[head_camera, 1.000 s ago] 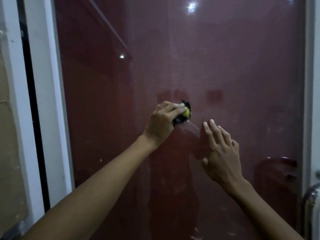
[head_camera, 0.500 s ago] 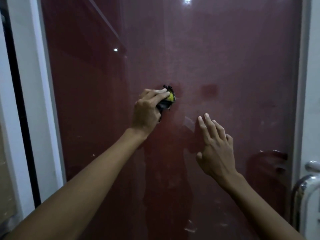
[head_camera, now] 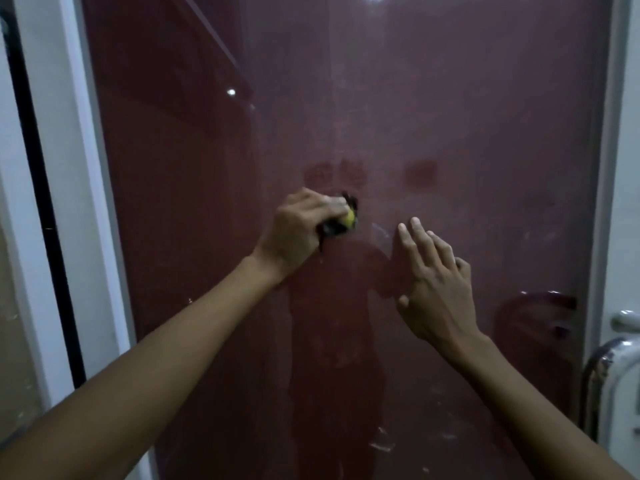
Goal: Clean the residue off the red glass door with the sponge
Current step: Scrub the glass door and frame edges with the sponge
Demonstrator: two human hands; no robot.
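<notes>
Head view, 2 hands. Our left hand (head_camera: 298, 233) curls its fingers round the yellow-and-black sponge (head_camera: 341, 221) and holds it against the red glass door (head_camera: 450, 116), we judge to scrub the pale residue (head_camera: 379, 230) beside it. Our right hand (head_camera: 436, 289), fingers straight and slightly spread, seems to steady the pane. Beyond, rubbed patches (head_camera: 336, 174). No writing legible.

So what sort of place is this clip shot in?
Probably an indoor doorway in a home: a tall red glass door in a white frame, with a chrome handle at its right edge.
</notes>
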